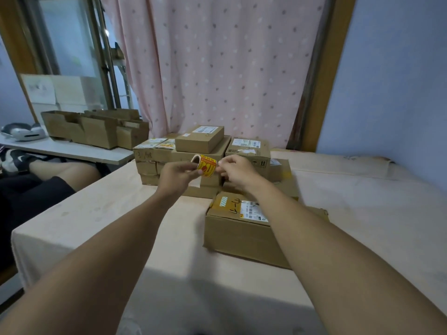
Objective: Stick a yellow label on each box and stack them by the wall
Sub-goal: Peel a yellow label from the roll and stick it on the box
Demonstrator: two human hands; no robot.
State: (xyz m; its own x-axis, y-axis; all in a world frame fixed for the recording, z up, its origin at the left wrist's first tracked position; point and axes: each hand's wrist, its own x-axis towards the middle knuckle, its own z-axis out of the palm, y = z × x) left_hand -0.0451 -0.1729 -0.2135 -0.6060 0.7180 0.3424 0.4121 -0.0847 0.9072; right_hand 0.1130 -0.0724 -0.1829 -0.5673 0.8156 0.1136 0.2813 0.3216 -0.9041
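My left hand [177, 174] holds a roll of yellow labels [205, 166] up over the table. The fingertips of my right hand [235, 171] pinch at the roll's right edge. Just below my right forearm sits a brown cardboard box [232, 232] with a white shipping slip and handwriting on top. Behind the hands, a stack of several cardboard boxes [200, 141] stands by the pink curtain; two at the left [167, 144] carry yellow labels. Another box [249, 148] stands at the stack's right.
The table [108, 213] has a pale peach cover. A side table at the left holds open cardboard trays [96, 129] and a white headset [23, 132]. Another person's legs [48, 172] lie at the left. A blue wall rises on the right.
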